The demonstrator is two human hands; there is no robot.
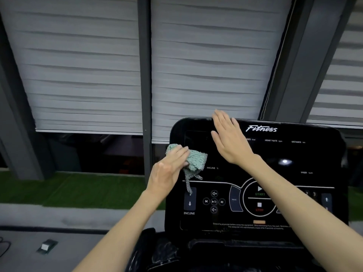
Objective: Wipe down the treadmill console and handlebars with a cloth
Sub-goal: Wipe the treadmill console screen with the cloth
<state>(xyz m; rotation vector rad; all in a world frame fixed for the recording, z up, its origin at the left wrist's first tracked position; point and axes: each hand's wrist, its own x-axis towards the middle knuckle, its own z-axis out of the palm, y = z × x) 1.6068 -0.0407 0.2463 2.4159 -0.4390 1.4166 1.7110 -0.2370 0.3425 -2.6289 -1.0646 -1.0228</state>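
Hands first: left hand (pixel 169 169) is gripping the cloth (pixel 193 160), fingers laid over the bunch, thumb apparently tucked under it. Right hand (pixel 228 138) is spreading flat and empty, fingers straight, over the top of the console (pixel 294 163), fingertips reaching past its upper edge; can't tell if it's touching.

Cloth is sitting bunched at the console's upper-left corner, just above the INCLINE % label, with a checkered tail hanging down toward the incline arrow button (pixel 189 203).

Key relation: nearly all of the panel is lying right of and below the cloth, and the console's long axis is running left-right, so I'm expecting a rightward stroke. Left hand is the working one. Right hand is sitting just beside the cloth, squarely in that path, so I'm judging it has to clear out first.

Handlebars: can't pick them out, only dark shapes under the console. Behind: grey blinds (pixel 78 75), green turf (pixel 59 189) lower left.
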